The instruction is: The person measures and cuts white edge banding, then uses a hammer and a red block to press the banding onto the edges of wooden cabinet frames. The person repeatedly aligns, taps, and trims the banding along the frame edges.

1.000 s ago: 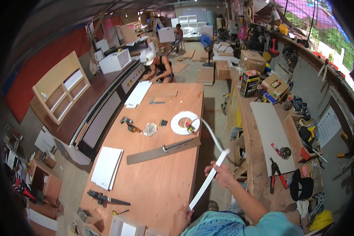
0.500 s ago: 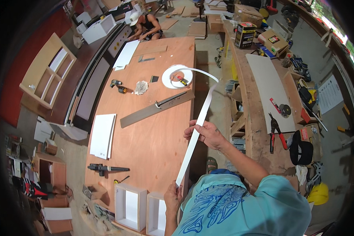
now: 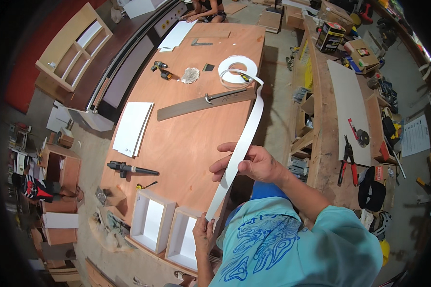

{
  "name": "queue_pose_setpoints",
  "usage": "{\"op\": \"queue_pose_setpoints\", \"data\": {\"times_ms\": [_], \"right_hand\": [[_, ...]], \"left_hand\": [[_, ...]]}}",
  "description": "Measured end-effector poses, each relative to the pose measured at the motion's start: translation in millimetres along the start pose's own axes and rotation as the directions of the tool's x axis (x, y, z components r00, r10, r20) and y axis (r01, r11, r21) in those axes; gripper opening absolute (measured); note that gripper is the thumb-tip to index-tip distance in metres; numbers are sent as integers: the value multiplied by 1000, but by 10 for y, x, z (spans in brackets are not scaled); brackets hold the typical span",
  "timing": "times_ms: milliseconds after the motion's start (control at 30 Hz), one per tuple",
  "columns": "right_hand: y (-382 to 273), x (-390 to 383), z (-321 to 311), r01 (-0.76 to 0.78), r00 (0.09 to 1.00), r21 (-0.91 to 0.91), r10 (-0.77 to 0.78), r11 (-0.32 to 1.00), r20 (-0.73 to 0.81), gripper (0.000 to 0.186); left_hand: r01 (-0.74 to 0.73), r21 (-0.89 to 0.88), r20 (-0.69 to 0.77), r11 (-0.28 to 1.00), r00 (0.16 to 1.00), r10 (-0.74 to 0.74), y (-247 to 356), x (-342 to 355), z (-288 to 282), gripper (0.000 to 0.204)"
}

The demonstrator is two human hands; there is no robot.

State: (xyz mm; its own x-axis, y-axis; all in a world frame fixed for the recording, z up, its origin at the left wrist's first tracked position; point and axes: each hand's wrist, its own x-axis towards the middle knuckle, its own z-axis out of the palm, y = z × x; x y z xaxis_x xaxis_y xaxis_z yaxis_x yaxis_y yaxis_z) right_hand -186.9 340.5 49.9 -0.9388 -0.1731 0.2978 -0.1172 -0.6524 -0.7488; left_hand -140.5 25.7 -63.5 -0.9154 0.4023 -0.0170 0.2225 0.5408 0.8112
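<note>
From the right hand (image 3: 259, 165), the roll (image 3: 225, 66) lies at 12 o'clock on the table (image 3: 191, 158), its white strip (image 3: 248, 135) slanting down to the left hand (image 3: 202, 235) at 7 o'clock. The left thumb and fingers pinch the strip's lower end; the right fingers spread behind it, thumb beside its edge. Hammer (image 3: 229, 94): 11 o'clock. Pliers (image 3: 348, 156): 3 o'clock.
</note>
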Motion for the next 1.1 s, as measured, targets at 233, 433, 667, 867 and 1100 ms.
{"op": "queue_pose_setpoints", "data": {"times_ms": [233, 433, 667, 867, 1100], "right_hand": [[302, 111, -126, -101, 989, 237, 72, 966, 129, 36], [697, -32, -167, -245, 884, 486, 399, 839, -243, 27], [1464, -353, -787, -195, 573, 764, 703, 615, -420, 20], [1220, -212, -790, -180, 806, 691, 508, 700, -304, 12], [1292, -27, -643, -106, 783, 651, 466, 752, -411, 10]], "left_hand": [[148, 139, -147, 979, 981, -127, 39, -326, -75, 32], [171, 443, -227, 880, 971, -75, -130, -549, -525, 35], [109, 721, -95, 684, 994, -58, 310, -299, -898, 34], [107, 770, -151, 629, 988, 16, 385, -97, -968, 39], [400, 233, -794, 887, 604, -64, 116, 179, -642, 81]]}}
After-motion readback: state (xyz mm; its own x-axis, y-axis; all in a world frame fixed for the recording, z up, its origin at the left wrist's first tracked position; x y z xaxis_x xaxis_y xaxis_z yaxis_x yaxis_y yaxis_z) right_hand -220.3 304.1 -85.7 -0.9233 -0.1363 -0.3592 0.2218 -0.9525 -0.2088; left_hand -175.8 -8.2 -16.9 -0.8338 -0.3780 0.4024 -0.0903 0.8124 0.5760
